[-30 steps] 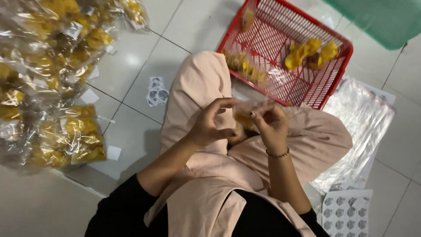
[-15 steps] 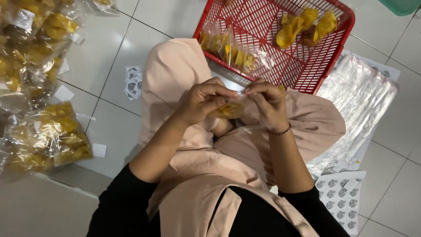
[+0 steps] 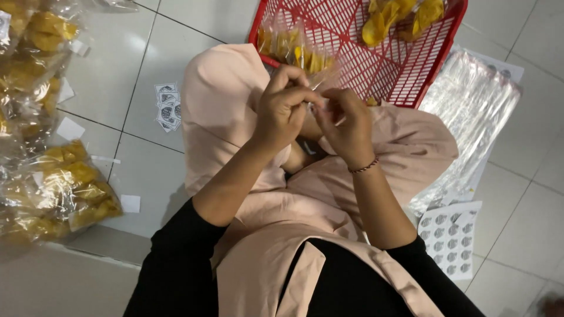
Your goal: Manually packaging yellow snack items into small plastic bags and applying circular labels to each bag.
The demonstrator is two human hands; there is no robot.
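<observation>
- A small clear packet (image 3: 310,104) is pinched between the two hands, above the lap and just in front of the near rim of the red basket (image 3: 405,70).
- The left hand (image 3: 284,111) is closed: its fingers are curled and the fingertips are pressed together on the left end of the packet.
- The right hand (image 3: 346,123) is also closed on the packet, at the right end, and a thin beaded bracelet (image 3: 364,167) is seen on its wrist.
- The packet is mostly hidden by the fingers, so its content cannot be told for sure; only a clear film edge is visible between the thumbs.
- The long axis of the packet seems to lie from left to right, from one hand to the other, with both hands almost touching over its middle.
- Neither hand is clearly nearer to the packet, since it is held by both; the right hand is the nearer one to the basket rim.
- Filled packets of yellow chips (image 3: 294,47) are lying in the basket just beyond the hands, and more yellow pieces (image 3: 399,17) are at its far side.
- A stack of empty clear bags (image 3: 470,117) is placed on the floor (image 3: 117,70) to the right of the lap, and a sheet of round stickers (image 3: 449,240) lies near the right elbow.
- Large bags of finished packets (image 3: 53,188) are piled to the left, well apart from the hands, with a few small labels (image 3: 167,105) lying on the tiles between.
</observation>
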